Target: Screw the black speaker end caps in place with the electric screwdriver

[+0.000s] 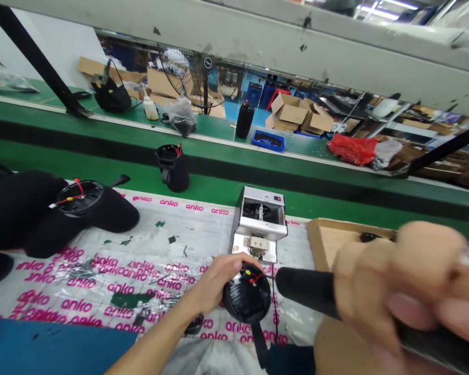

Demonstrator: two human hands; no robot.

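My left hand [214,286] is curled round the side of a round black housing [247,297], its open end facing up. Red wires with yellow connectors lie inside it, and a black strap [260,344] hangs from its near side. At the right, close to the camera, my right hand [406,291] is closed round a blurred black handheld tool [305,286], whose blunt end points left toward the housing without touching it. Just beyond the housing stands a small silver screw feeder [260,224].
Black fabric-covered housings [117,211] are grouped at the left, and another one [175,172] stands on the green conveyor belt [214,190]. A cardboard tray [316,242] is at the right. A blue tray [269,139] and a black cylinder [244,120] sit on the far ledge.
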